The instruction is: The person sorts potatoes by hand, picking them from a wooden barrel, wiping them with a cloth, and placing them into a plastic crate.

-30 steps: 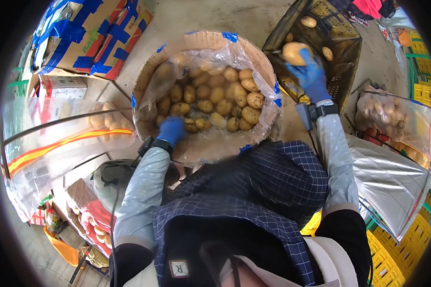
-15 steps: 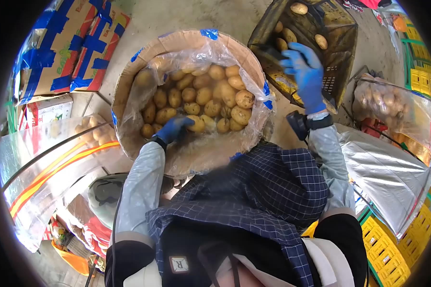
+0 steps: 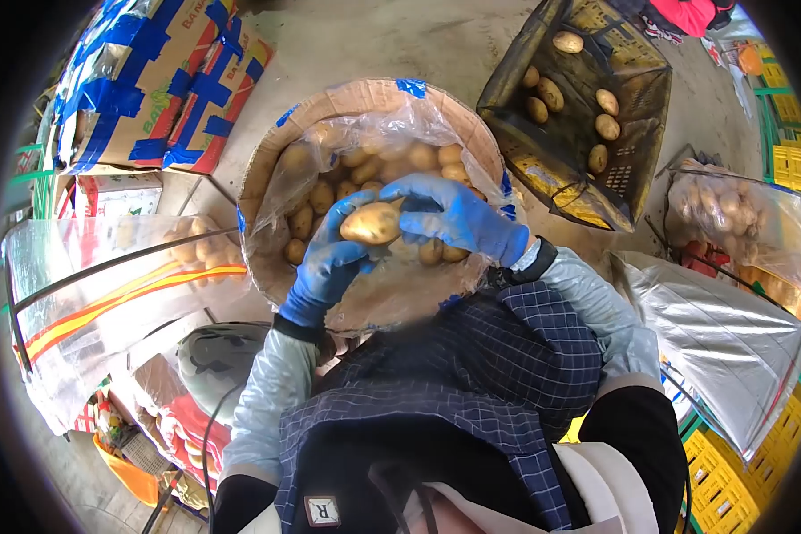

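Note:
My left hand (image 3: 322,262), in a blue glove, is closed around a yellow-brown potato (image 3: 370,223), raised above a round cardboard container (image 3: 267,165). From the other side my right hand (image 3: 461,217), gloved the same way, has its thumb and fingers at the potato's right end. Several more potatoes (image 3: 322,195) fill the container below, partly covered by my hands. Clear plastic film (image 3: 418,125) lines its wall. To the upper right, a dark, dirty crate (image 3: 587,200) holds several potatoes (image 3: 607,127) lying apart from each other.
Banana boxes with blue tape (image 3: 165,93) stand at the upper left. A clear plastic sheet with orange stripes (image 3: 133,303) hangs on the left. On the right are a bag of potatoes (image 3: 716,206), a silver sheet (image 3: 716,329) and yellow crates (image 3: 716,481).
My left hand has lifted a potato out of the container. My right hand has come back from over the crate to that potato. Two potatoes now show in the crate where my hand was.

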Available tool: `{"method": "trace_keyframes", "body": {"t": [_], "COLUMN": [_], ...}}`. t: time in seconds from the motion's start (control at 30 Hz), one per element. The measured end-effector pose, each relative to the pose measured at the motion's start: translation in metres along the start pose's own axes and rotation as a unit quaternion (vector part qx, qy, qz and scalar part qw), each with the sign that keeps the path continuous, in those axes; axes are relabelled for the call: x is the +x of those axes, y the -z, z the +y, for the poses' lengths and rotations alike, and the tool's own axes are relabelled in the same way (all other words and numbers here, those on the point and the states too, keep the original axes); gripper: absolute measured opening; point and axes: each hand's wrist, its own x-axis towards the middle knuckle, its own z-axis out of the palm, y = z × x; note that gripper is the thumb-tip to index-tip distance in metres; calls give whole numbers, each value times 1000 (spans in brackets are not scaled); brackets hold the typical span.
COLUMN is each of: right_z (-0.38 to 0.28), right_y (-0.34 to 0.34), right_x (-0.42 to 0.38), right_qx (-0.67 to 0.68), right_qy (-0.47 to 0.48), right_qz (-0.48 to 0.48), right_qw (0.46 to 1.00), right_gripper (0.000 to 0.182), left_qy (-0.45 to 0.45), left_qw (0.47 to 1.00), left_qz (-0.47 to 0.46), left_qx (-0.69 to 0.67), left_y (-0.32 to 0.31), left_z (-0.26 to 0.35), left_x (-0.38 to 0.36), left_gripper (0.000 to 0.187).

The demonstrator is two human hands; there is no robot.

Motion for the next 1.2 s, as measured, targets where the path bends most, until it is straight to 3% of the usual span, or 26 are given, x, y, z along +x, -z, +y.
{"method": "trace_keyframes", "body": {"t": [0.07, 0.17, 0.27, 0.3, 0.37, 0.43, 0.5, 0.6, 0.63, 0.67, 0.73, 0.8, 0.87, 0.97, 1.0, 1.1, 1.2], "right_z": [5, 5, 7, 5, 0, 7, 14, 10, 20, 23, 23, 20, 30, 48, 44, 40, 47], "right_y": [-3, -12, -12, -9, -3, -8, -15, -1, -4, -6, -11, -17, 1, 6, -3, -9, 13], "right_x": [2, 1, 2, 2, 4, 4, 5, 5, 7, 8, 9, 11, 12, 13, 12, 8, 5], "right_qx": [-143, -193, -148, -54, 135, -6, -136, -49, 31, -53, -220, -199, -141, -37, 32, 71, 62], "right_qy": [118, 154, 122, 37, -131, -24, 117, -94, -140, -44, 152, 93, -107, -80, -96, -101, -93], "right_qz": [9, 28, 22, 21, 17, 33, 59, 32, 123, 125, 121, 112, 109, 68, 38, -22, 24], "right_qw": [983, 969, 981, 998, 982, 999, 982, 994, 982, 990, 956, 969, 978, 994, 994, 992, 993], "right_gripper": [53, 50, 48, 48, 49, 44, 37, 39, 38, 35, 31, 37, 46, 55, 55, 66, 67], "left_qy": [-13, -63, -96, -96, -107, -126, -145, -143, -139, -135, -132, -119, -99, -88, -93, -124, -5], "left_qw": [1000, 995, 992, 991, 987, 982, 969, 972, 977, 977, 975, 977, 983, 988, 986, 974, 991], "left_qz": [12, 29, 25, 28, 35, 43, 44, 57, 63, 63, 62, 71, 78, 79, 75, 56, 47], "left_qx": [4, 72, 84, 94, 115, 134, 197, 176, 150, 155, 167, 162, 136, 95, 112, 180, 126], "left_y": [-7, -9, -4, -5, -5, -6, -4, -3, -3, -3, -4, -5, -6, -2, -2, -8, -1], "left_z": [4, -2, -11, -10, -11, -14, -16, -16, -16, -15, -13, -15, -17, -19, -22, -37, -40], "left_x": [-13, -21, -20, -19, -18, -18, -17, -16, -16, -16, -16, -13, -14, -7, -5, 0, 8], "left_gripper": [65, 68, 72, 73, 74, 74, 74, 75, 75, 75, 74, 73, 74, 76, 77, 81, 77]}}
